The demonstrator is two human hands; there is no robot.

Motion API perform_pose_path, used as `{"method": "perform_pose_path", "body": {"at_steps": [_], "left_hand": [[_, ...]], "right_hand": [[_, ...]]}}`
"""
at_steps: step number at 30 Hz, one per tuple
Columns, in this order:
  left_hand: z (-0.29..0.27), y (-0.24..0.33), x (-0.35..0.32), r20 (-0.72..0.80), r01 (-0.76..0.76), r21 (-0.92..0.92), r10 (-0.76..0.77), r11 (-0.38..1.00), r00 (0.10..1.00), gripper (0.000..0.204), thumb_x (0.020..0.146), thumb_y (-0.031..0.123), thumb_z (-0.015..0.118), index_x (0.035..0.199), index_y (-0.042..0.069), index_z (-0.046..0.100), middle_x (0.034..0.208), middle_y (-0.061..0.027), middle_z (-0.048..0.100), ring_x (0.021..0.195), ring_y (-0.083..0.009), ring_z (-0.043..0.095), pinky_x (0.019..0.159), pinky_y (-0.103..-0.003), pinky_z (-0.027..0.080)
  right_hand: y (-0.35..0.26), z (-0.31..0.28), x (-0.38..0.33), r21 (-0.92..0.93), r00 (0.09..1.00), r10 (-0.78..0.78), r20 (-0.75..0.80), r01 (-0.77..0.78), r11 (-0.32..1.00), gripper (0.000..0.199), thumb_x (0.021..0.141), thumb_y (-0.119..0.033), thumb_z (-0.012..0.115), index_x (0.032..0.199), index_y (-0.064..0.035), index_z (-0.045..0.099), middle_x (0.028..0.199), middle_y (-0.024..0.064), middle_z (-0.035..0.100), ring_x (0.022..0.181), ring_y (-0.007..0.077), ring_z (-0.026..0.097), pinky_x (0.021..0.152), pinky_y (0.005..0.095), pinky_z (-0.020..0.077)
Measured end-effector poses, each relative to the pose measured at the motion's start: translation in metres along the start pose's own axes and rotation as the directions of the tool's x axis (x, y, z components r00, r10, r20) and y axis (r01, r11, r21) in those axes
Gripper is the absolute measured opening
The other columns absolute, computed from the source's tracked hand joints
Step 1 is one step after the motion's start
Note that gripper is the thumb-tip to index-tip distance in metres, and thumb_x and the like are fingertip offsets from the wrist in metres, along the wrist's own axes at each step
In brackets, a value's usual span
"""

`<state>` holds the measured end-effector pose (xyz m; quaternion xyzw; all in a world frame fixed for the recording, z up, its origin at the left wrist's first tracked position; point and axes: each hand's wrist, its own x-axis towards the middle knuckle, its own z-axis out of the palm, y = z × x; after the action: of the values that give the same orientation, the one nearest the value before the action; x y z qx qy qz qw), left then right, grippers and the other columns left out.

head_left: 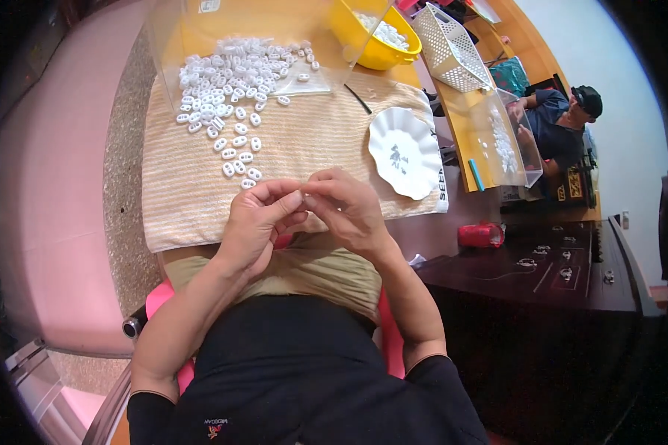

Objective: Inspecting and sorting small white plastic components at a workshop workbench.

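**Hands meet over the near edge of the towel**

Landmark: striped beige towel (312, 141) spread on the bench (122, 170).

- Left hand (256, 226) and right hand (349, 211) touch fingertip to fingertip at the towel's near edge, above the person's lap.
- Both grips closed in a pinch, thumb against forefinger. Whatever sits between the fingertips is too small to make out; cannot tell what either hand holds.
- White oval beads (230, 81) lie heaped at the towel's far left, partly on a clear plastic sheet (304, 83). A loose trail of them runs down toward the hands; the nearest beads lie just beyond the left fingertips, not touching.
- White scalloped plate (408, 152) on the towel's right edge, small dark bits at its centre, just beyond the right hand.
- Yellow bowl (371, 37) beyond the towel's far edge.
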<state>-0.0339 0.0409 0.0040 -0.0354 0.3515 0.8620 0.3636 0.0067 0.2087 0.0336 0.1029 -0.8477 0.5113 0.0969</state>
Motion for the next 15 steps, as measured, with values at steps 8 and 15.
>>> {"method": "perform_pose_path", "body": {"at_steps": [8, 15], "left_hand": [[0.006, -0.004, -0.002, -0.024, -0.004, 0.008, 0.004, 1.0, 1.0, 0.012, 0.087, 0.002, 0.063, 0.099, 0.0, 0.062, 0.09, -0.0091, 0.066, 0.081, -0.0172, 0.067, 0.072, -0.026, 0.058], [0.007, -0.005, -0.003, -0.017, -0.011, 0.026, 0.011, 1.0, 1.0, 0.013, 0.087, 0.001, 0.063, 0.1, -0.001, 0.062, 0.09, -0.009, 0.066, 0.084, -0.018, 0.067, 0.074, -0.026, 0.058]], "right_hand": [[0.005, -0.045, -0.01, 0.041, 0.971, 0.212, -0.114, -0.208, 0.977, 0.019, 0.084, 0.0, 0.065, 0.103, 0.0019, 0.065, 0.09, 0.0023, 0.064, 0.082, 0.009, 0.058, 0.073, 0.0239, 0.0481], [0.056, -0.132, 0.005, -0.537, 0.947, 0.219, -0.234, -0.314, 0.783, 0.024, 0.078, -0.003, 0.068, 0.101, 0.0023, 0.066, 0.075, 0.0068, 0.066, 0.066, 0.0108, 0.061, 0.062, 0.025, 0.0483]]}}
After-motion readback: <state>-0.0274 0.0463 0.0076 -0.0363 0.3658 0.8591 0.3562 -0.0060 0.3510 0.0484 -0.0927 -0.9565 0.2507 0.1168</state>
